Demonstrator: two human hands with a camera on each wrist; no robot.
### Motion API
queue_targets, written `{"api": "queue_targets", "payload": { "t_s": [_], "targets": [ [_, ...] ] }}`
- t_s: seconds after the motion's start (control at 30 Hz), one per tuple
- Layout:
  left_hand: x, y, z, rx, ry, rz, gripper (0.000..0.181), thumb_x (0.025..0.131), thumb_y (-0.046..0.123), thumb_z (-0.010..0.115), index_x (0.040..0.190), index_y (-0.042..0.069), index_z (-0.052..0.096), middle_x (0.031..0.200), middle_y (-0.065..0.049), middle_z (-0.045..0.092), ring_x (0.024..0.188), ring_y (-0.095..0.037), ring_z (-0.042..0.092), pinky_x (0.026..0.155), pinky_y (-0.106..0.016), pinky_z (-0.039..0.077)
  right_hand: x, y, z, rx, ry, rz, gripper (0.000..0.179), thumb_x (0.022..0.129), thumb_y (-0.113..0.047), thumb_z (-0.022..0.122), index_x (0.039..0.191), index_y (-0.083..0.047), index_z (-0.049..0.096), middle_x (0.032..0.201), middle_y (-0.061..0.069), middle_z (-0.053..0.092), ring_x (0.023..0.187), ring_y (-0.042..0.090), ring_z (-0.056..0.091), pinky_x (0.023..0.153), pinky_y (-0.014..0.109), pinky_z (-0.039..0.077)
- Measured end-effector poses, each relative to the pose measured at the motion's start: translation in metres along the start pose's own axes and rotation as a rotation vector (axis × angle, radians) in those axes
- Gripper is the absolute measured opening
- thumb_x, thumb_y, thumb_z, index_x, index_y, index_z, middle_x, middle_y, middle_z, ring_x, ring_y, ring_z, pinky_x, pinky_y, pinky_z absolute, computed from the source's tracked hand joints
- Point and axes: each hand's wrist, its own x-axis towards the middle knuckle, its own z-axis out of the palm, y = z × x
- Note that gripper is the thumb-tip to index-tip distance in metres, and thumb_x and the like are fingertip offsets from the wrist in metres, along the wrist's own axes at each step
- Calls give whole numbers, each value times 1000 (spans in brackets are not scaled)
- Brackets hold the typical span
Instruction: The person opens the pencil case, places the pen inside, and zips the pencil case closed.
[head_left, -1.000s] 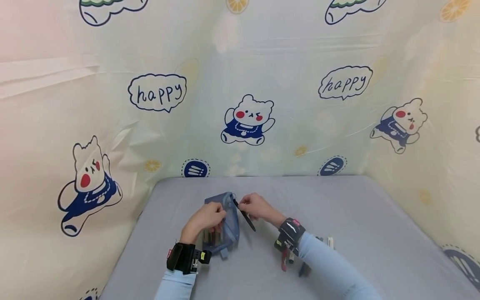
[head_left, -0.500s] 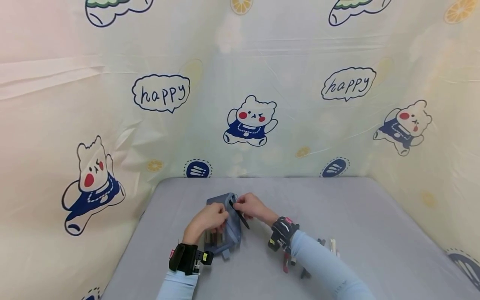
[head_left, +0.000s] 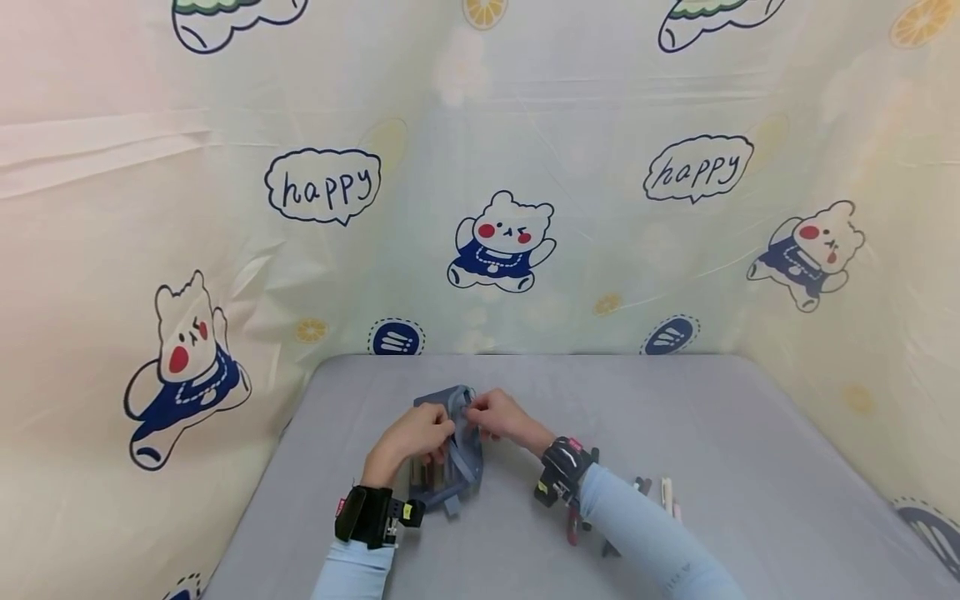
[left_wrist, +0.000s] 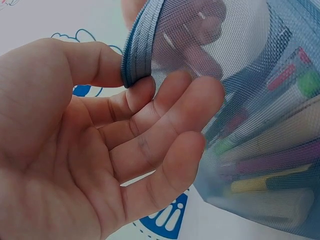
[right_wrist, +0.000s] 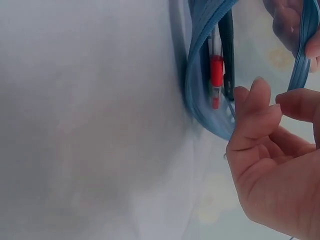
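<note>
A blue mesh pencil case (head_left: 470,457) stands on the table with its zipped mouth spread apart. My left hand (head_left: 412,433) pinches the zipper edge (left_wrist: 141,45) between thumb and fingers. Several pens and markers, among them a purple pen (left_wrist: 272,159), show through the mesh in the left wrist view. My right hand (head_left: 506,415) is at the opening, fingers loosely bent and nothing seen between them. Just inside the mouth, a dark pen (right_wrist: 227,55) lies beside a clear pen with a red grip (right_wrist: 216,70).
On the grey table (head_left: 720,450), near my right forearm, lie several more pens: a red one (head_left: 573,527), a dark one (head_left: 611,548), a white one (head_left: 667,493) and a pink one (head_left: 677,510). A printed curtain (head_left: 585,250) hangs behind the table.
My right hand has moved left to the case mouth, and the black pen it held has gone into the case. The left hand keeps its pinch on the edge.
</note>
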Motion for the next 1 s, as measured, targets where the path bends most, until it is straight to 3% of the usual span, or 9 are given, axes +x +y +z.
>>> {"api": "queue_targets", "payload": {
  "t_s": [0.13,0.47,0.6,0.77,1.0],
  "targets": [
    [-1,0,1,-3,0,-9,20,98,19,49,83,8,55,75,-7,64,62,-23,66,57,-37,54,-6,7,-4,-4,-17,3,29,97,-21,54,94,2,70,90,20,73,57,24,61,44,25,40],
    [-3,1,1,-6,5,-1,19,98,19,50,83,9,55,75,-7,64,63,-24,66,58,-38,55,-24,13,-22,-43,-35,-3,29,96,-22,54,105,0,70,86,9,74,55,15,61,45,25,42],
    [-2,0,1,0,8,5,19,98,18,50,82,9,55,74,-9,64,62,-25,66,58,-40,55,-31,12,-29,-79,-44,4,29,96,-24,54,105,-1,70,84,5,73,57,20,63,45,25,42],
    [-2,0,1,10,6,16,19,98,17,50,83,9,56,74,-9,65,62,-25,66,58,-41,55,-39,13,-37,-136,-43,17,28,97,-24,55,106,-2,69,84,4,71,61,25,63,48,25,43],
    [-2,0,1,16,11,33,19,98,17,50,83,9,57,75,-8,65,61,-24,66,58,-42,55,-50,21,-45,-206,-26,22,28,96,-24,54,106,-2,69,84,6,70,62,19,60,51,27,45]
  ]
}}
